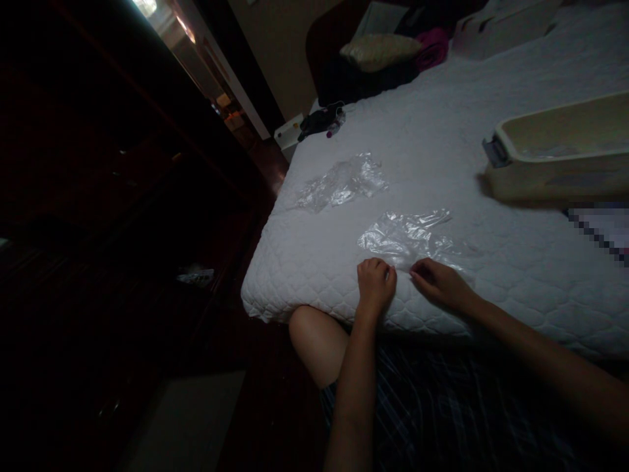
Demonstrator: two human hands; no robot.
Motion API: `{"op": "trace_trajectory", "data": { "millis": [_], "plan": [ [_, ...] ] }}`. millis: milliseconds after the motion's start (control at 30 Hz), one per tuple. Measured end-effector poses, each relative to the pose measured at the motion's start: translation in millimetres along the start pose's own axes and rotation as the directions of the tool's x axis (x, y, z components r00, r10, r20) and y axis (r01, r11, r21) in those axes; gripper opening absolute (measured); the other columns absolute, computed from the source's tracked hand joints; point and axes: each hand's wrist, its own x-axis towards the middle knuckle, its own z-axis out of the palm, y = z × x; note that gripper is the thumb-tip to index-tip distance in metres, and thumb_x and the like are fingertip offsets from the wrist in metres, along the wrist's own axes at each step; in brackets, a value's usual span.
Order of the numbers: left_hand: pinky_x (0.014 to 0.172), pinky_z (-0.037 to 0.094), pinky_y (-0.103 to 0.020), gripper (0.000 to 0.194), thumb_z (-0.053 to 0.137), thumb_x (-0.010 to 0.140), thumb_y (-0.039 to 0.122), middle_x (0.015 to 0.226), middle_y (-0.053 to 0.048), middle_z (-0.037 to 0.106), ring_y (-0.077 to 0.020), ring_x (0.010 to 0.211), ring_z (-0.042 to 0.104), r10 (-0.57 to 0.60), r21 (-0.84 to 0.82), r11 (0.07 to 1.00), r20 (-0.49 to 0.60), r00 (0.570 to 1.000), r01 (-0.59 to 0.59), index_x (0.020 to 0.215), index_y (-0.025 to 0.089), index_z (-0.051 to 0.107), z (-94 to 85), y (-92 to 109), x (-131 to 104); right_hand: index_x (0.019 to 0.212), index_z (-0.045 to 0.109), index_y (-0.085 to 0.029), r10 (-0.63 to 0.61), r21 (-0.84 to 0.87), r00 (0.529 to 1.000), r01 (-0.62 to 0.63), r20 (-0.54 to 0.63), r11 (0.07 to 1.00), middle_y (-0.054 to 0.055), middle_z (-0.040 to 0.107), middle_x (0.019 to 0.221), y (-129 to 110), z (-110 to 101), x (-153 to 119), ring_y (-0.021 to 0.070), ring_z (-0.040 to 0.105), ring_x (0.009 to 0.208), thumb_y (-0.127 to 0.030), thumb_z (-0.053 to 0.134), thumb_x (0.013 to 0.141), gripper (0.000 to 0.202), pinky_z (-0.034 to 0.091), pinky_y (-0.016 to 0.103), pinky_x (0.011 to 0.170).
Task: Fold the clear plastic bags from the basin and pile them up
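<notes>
Nearest the camera, the person's lap in dark plaid cloth (442, 393) sits against the near edge of a bed, with a bare knee (314, 337) to the left. The two forearms reach over the lap to a crumpled piece of clear plastic (403, 236) lying on the white quilted cover (295, 262). The left hand (376, 282) is curled closed at the plastic's near edge, and the right hand (437, 282), just beside it, pinches the same edge between thumb and fingers. A second clear sheet (344, 183) lies flat and wrinkled farther back and to the left, apart from the first. Off to the right stands a cream bin (555, 187) with a grey latch (496, 152) on its left end; a blurred-out item (602, 229) lies just nearer. At the far side are a pale cushion (383, 52), a magenta cloth (432, 49) touching its right end, and a white box (506, 29). Dark wooden furniture (122, 164) fills the left
</notes>
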Motion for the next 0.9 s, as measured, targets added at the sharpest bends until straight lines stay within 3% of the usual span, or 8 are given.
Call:
{"op": "trace_trajectory", "data": {
  "millis": [200,333,733,900],
  "plan": [
    [0.083,0.043,-0.035,0.011,0.059,0.087,0.026,0.088,-0.004,0.063,-0.0199,0.090,0.054,-0.014,0.028,1.000,-0.003,1.000,0.014,0.080,0.018,0.063,2.2,2.0,0.4,0.108,0.062,-0.021,-0.120,0.022,0.993,0.120,0.000,0.993,0.008,0.067,0.092,-0.4,0.0,1.1,0.0200,0.064,0.081,-0.031,0.046,0.090,0.026,0.053,0.034,0.073],
    [0.082,0.043,-0.035,0.011,0.058,0.087,0.025,0.087,-0.005,0.061,-0.0199,0.089,0.054,-0.018,0.044,0.999,-0.019,1.000,0.018,0.079,0.018,0.063,4.3,1.8,-0.1,0.111,0.063,-0.021,-0.146,0.013,0.989,0.146,0.016,0.989,0.009,0.066,0.099,4.0,2.8,1.0,0.0212,0.064,0.089,-0.028,0.044,0.090,0.028,0.053,0.038,0.080],
    [0.083,0.045,-0.037,0.010,0.059,0.083,0.024,0.092,-0.008,0.058,-0.0214,0.091,0.054,-0.035,0.016,0.999,-0.136,0.990,0.038,0.077,0.017,0.061,11.6,5.3,-1.5,0.109,0.065,-0.020,-0.167,-0.035,0.984,0.170,0.057,0.985,0.010,0.063,0.096,2.0,4.0,2.7,0.0218,0.062,0.088,-0.026,0.043,0.091,0.029,0.053,0.039,0.081],
    [0.084,0.047,-0.039,0.012,0.059,0.084,0.025,0.106,-0.013,0.058,-0.0236,0.098,0.056,-0.041,-0.018,0.999,-0.242,0.969,0.037,0.092,0.015,0.061,14.5,4.8,-5.5,0.110,0.065,-0.022,-0.178,-0.017,0.983,0.179,0.045,0.984,0.010,0.064,0.096,2.7,4.0,2.7,0.0222,0.063,0.088,-0.027,0.044,0.090,0.030,0.054,0.039,0.080]
  ]
}}
